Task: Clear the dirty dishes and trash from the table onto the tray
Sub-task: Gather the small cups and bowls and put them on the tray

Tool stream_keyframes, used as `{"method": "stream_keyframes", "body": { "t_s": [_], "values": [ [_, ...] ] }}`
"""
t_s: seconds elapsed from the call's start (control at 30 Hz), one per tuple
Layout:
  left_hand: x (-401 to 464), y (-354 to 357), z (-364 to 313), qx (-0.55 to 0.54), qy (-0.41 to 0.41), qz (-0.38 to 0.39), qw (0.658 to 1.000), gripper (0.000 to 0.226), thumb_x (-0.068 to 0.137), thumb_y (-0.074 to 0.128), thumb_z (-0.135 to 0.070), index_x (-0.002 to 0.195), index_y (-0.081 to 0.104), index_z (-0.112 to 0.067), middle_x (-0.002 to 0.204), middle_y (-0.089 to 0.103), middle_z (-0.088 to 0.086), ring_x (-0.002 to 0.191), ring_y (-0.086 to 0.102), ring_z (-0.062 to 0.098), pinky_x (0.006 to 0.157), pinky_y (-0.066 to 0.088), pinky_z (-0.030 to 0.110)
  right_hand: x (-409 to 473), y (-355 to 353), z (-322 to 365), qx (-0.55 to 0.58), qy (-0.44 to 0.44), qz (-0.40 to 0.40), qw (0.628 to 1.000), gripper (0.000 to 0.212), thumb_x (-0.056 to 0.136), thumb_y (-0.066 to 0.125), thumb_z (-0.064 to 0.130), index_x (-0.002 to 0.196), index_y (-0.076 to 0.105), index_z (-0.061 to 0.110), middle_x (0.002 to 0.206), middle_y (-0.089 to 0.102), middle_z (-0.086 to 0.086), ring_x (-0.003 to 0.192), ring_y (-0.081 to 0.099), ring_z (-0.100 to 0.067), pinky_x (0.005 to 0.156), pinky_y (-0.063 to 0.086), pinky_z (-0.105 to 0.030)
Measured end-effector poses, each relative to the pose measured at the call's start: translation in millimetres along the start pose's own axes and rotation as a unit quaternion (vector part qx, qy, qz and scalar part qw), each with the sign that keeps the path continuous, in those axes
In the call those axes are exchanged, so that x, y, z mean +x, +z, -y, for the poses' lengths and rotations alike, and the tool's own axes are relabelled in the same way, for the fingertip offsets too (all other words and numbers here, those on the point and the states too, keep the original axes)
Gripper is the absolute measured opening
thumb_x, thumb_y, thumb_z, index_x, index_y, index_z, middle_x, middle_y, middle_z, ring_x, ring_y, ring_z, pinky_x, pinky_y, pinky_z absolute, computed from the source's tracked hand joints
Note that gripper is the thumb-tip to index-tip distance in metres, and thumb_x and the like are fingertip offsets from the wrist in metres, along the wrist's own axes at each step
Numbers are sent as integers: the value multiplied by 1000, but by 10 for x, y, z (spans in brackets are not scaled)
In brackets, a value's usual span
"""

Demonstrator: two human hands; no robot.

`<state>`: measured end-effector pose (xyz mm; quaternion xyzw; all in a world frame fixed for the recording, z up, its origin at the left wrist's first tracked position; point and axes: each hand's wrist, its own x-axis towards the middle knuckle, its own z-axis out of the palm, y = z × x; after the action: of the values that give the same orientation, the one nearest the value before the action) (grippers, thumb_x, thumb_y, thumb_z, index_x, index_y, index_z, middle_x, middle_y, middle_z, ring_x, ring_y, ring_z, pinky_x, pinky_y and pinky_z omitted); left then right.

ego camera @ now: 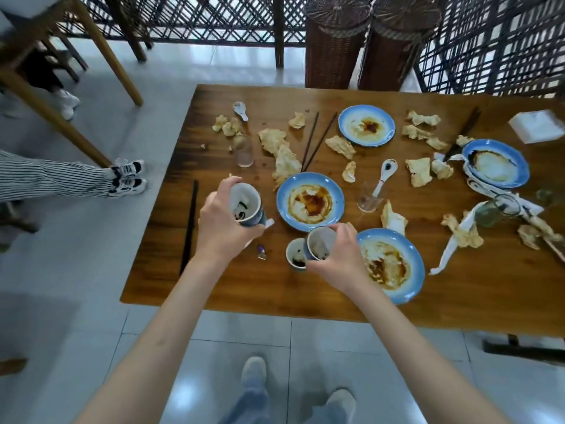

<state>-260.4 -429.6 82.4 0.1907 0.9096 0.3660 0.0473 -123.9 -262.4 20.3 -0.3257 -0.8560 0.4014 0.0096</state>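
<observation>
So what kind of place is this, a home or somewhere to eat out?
Most likely a restaurant or canteen dining room after a meal. The wooden table holds several sauce-smeared blue plates, chopsticks and crumpled napkins; a lattice screen and another table's wooden legs suggest partitioned seating.

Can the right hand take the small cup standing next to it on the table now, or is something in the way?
Probably not yet: the right hand already grips a cup, so its fingers are busy, though the small cup stands right beside it.

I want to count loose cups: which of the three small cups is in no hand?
The small cup standing on the table, just left of the right hand; the other two are each gripped by a hand.
</observation>
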Motion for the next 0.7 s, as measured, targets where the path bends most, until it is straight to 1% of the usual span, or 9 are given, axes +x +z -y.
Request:
{"method": "stream_keyframes", "body": {
  "t_s": [0.1,0.27,0.37,0.43,0.5,0.6,0.7],
  "values": [
    [126,-101,157,8,5,1,1000,89,56,90,-24,130,41,-31,117,56,2,103,49,12,80,42,21,64,211,143,-11,8,-1,1000,73,57,81,35,115,41,18,108,37,5,99,40,-10,76,38,-22],
    [271,-193,336,7,18,-2,1000,87,59,90,-24,130,41,-30,119,55,2,106,51,15,81,43,20,106,424,212,-43,15,-4,999,79,56,82,30,121,40,14,110,35,5,107,41,-13,85,41,-23],
    [296,-223,422,3,22,5,1000,86,59,89,-24,130,41,-31,118,55,1,104,49,13,80,44,20,102,490,229,-77,14,-26,997,80,57,81,29,124,40,13,118,40,2,113,40,-16,90,39,-24],
    [307,-220,449,2,21,7,1000,86,59,89,-24,129,40,-33,117,54,0,103,48,12,79,44,19,106,479,218,-97,16,-27,995,83,58,81,30,128,39,12,123,41,0,118,38,-18,94,38,-25],
    [322,-219,470,2,22,8,1000,86,59,89,-25,129,39,-34,116,54,-1,102,48,11,78,44,18,111,481,202,-91,29,-23,995,88,58,82,31,132,37,13,127,39,-2,119,39,-18,93,37,-25],
    [335,-201,488,1,20,10,1000,88,59,89,-25,130,38,-35,116,54,-1,102,48,11,79,45,20,59,536,181,-62,37,-26,997,96,58,85,34,137,32,20,131,37,-2,117,44,-18,89,39,-24],
    [350,-186,495,0,21,11,1000,88,59,89,-26,131,38,-34,117,53,-2,102,48,11,79,45,20,8,605,140,-20,41,-33,998,108,58,88,33,145,23,29,140,35,0,124,42,-17,94,40,-27]
  ]
}}
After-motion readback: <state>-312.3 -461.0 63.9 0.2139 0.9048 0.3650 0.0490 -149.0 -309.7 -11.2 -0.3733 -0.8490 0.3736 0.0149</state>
